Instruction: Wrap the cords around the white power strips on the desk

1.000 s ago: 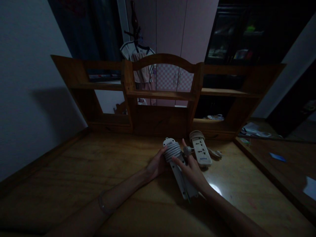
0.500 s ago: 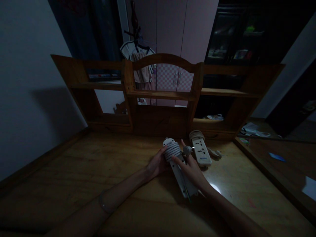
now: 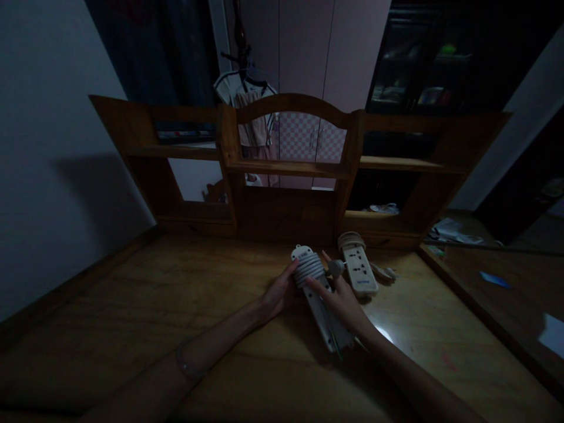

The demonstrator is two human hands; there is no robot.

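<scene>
A long white power strip (image 3: 324,314) lies on the wooden desk (image 3: 132,305), its cord (image 3: 308,267) wound round the far end. My left hand (image 3: 278,294) curls against the left side of that coil, thumb on the cord. My right hand (image 3: 341,299) rests on the strip's right side with fingers spread, one fingertip on the coil. The strip's round plug (image 3: 336,268) sticks out just beyond my right fingers. A second, shorter power strip (image 3: 360,270) lies right of it, with its own cord bundled at the far end.
A wooden shelf unit (image 3: 286,170) stands along the desk's back edge. Papers (image 3: 456,232) and small blue items (image 3: 491,279) lie on the adjoining surface to the right. A white wall borders the left. Clothes hang behind the shelf.
Almost nothing has moved. My right hand has settled slightly lower on the strip, and the view has shifted a little.
</scene>
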